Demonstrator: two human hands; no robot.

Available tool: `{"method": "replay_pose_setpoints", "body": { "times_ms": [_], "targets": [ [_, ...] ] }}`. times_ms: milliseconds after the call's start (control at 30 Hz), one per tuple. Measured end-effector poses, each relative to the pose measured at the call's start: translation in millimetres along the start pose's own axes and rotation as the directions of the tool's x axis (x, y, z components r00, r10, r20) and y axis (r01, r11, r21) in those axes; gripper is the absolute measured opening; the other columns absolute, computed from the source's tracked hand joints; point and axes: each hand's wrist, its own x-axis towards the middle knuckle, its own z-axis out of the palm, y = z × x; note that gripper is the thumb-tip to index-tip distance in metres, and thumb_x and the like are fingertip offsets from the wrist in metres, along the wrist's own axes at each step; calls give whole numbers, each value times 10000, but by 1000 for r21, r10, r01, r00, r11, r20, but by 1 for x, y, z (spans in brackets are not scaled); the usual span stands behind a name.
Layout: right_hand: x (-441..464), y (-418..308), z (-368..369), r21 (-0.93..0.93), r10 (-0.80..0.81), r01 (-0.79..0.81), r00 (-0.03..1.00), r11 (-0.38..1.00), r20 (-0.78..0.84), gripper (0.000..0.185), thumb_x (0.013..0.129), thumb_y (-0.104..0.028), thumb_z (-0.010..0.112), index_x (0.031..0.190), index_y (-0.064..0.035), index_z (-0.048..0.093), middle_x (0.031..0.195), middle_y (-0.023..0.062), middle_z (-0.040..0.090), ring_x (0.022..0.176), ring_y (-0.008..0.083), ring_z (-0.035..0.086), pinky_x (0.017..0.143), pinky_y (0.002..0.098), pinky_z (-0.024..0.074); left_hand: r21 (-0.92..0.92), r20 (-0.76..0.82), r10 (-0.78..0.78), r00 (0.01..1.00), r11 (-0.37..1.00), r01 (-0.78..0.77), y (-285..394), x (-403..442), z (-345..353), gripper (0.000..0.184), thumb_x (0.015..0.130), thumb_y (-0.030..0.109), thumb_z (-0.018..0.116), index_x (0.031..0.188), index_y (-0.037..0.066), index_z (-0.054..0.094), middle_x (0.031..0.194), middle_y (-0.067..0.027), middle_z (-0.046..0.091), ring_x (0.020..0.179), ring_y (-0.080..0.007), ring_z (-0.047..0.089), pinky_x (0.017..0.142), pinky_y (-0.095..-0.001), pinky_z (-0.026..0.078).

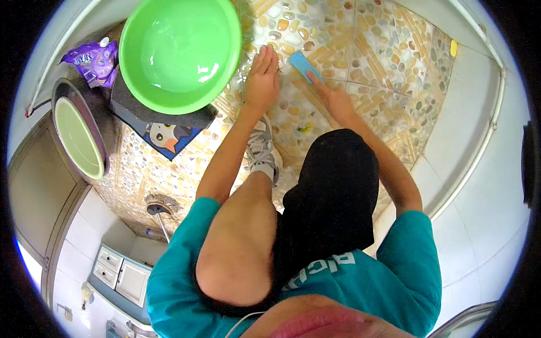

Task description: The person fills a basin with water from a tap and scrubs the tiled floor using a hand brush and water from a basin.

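Observation:
My left hand [262, 81] is stretched out over the wet pebble-patterned floor [293, 34], its fingers straight and close together. It holds nothing and is near the right rim of a large green basin [125, 62] with clear water in it. My right hand [333, 101] grips a light-blue oblong block [304, 67], like a scrubbing brush, at its near end. The block is against the floor tiles; its underside is hidden. Between my arms, a grey-and-white sneaker [262, 146] stands on the floor.
A purple detergent pouch [94, 63] stands left of the basin. Below that are a pale-green basin [79, 138] in a darker tub and a mat with a cat picture [163, 135]. A broom [159, 209] lies lower left. A white pipe [496, 107] runs along the right wall.

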Motion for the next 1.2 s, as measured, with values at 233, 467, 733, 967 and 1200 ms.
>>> {"method": "replay_pose_setpoints", "body": {
  "times_ms": [233,467,733,967,1200],
  "targets": [
    [86,33,-22,-129,251,-275,952,953,-175,815,881,-3,476,1532,-369,150,822,221,660,691,387,650,595,485,519,42,-4,58,998,997,-58,-5,-1,2,482,814,-17,558,1293,-55,524,1457,-171,428,1302,-381,456,1087,-456,388],
    [-32,-17,14,-160,189,-172,977,972,102,833,882,0,476,1529,-397,134,1010,247,657,813,435,654,733,504,528,104,55,16,998,994,-22,6,-5,2,533,795,-16,555,1317,-88,476,1489,-210,366,1380,-372,353,1118,-440,350],
    [46,24,-27,-90,335,-353,926,931,-171,697,919,-118,508,1526,-301,218,858,217,663,711,418,647,612,480,514,37,66,-52,996,998,50,24,-44,-23,520,786,-8,566,1296,-79,498,1419,-252,442,1334,-390,411,1104,-403,375],
    [-67,-38,28,-51,110,-103,977,993,182,707,901,-16,463,1519,-297,264,1385,254,477,1040,461,607,886,468,518,25,87,-121,989,993,119,20,-89,-46,487,785,-23,556,1268,-58,515,1383,-226,485,1295,-371,455,1067,-415,420],
    [-31,-46,48,-50,237,-232,960,971,151,660,932,-53,433,1511,-327,272,1056,254,643,911,435,640,802,473,514,200,244,47,969,975,-98,-1,-110,-48,616,758,-35,569,1360,-61,443,1464,-162,429,1378,-302,378,1128,-375,352]
  ]
}}
